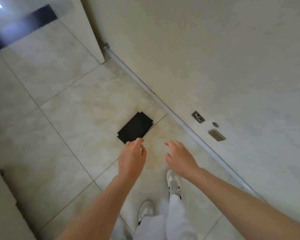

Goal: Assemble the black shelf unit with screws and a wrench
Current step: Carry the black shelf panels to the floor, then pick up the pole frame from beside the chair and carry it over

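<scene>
A black shelf panel (135, 127) lies flat on the pale tiled floor (47, 129) just below the centre of the frame. It is rectangular with small notches cut at its corners, and its long axis runs diagonally from lower left to upper right. One of its corners sits close to a grout line in the tiles.

The person stands over the panel, both bare forearms extending from the bottom edge toward mid-frame. The left hand (132, 157) is below the panel's lower edge, fingers loosely bent and spread, and it has hold of nothing; its fingertips overlap the panel's near edge in the view, but whether they touch it cannot be told. The right hand (179, 156) is to the right of the left hand and apart from the panel, fingers relaxed and slightly curled, also carrying nothing.

Two white shoes (173, 183) and white trouser legs (177, 220) appear at the bottom centre. A light-coloured wall (223, 49) fills the upper right, with a pale skirting strip (164, 105) running diagonally along its base. A small metal plate (198, 117) and a recessed fitting (216, 135) are set in the wall at right of centre.
</scene>
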